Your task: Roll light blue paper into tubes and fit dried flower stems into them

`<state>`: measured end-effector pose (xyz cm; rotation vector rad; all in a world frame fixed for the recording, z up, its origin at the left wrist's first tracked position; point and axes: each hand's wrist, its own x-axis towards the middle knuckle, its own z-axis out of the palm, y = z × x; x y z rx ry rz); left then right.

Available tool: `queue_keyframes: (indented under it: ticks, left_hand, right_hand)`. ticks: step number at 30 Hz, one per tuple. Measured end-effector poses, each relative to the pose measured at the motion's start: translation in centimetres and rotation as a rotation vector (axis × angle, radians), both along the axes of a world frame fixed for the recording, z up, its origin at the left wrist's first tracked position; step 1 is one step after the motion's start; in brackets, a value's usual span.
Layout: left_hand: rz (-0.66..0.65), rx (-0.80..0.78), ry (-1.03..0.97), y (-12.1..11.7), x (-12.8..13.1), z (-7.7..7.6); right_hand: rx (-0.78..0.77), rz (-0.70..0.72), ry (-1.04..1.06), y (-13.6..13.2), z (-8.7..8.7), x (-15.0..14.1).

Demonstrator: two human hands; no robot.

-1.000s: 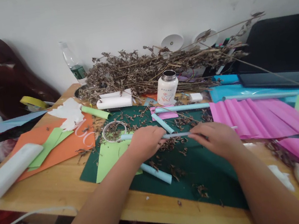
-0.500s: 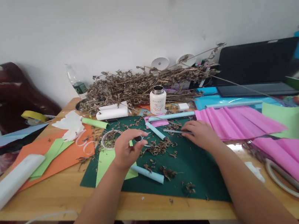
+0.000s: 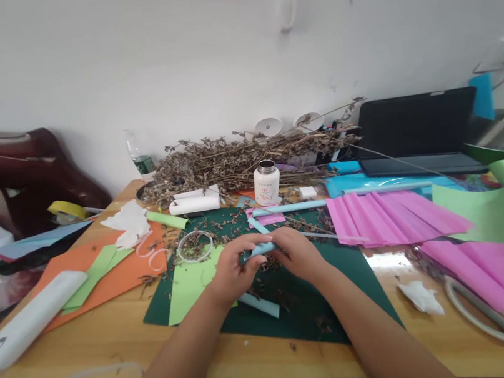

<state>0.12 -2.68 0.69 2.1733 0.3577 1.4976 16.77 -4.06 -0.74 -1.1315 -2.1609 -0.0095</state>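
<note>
My left hand [image 3: 233, 267] is closed around one end of a short light-blue paper roll [image 3: 261, 249]. The fingers of my right hand [image 3: 298, 254] close on its other end, so both hands meet over the green cutting mat [image 3: 357, 290]. A second blue paper roll [image 3: 260, 225] lies just beyond my fingers, and another blue roll [image 3: 262, 305] rests on the near side of the mat. Behind my right hand a thin pale strip [image 3: 323, 235] stretches to the right. Crumbled dry leaves lie about, partly hidden by my hands. Light-green paper [image 3: 186, 290] is beside my left hand.
A white bottle without a lid [image 3: 267, 185] stands behind the hands, before a heap of dried stalks [image 3: 223, 158]. To the right are pink crepe paper [image 3: 374, 215], scissors [image 3: 484, 318] and a laptop [image 3: 421, 132]. Left are orange paper [image 3: 100, 287] and a white power strip [image 3: 32, 320].
My right hand has let go of the thin strip and moved left to the blue roll. The roll in my left hand has turned sideways. The view has shifted slightly.
</note>
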Motion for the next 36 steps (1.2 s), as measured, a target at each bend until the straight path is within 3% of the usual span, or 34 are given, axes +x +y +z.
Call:
queue_keyframes:
  ticks: [10, 16, 26, 36]
  left_hand:
    - [0.376, 0.048, 0.207, 1.6, -0.5, 0.2]
    - [0.443, 0.044, 0.271, 1.6, -0.2, 0.5]
    - [0.299, -0.284, 0.368, 1.7, -0.2, 0.7]
    - [0.119, -0.421, 0.390, 2.2, -0.4, 0.2]
  right_hand:
    - [0.120, -0.246, -0.093, -0.2, 0.0, 2.3]
    - [0.154, -0.413, -0.107, -0.4, 0.1, 2.1]
    - [0.121, -0.436, -0.123, -0.3, 0.0, 2.4]
    - [0.105, -0.463, -0.143, -0.3, 0.1, 2.8]
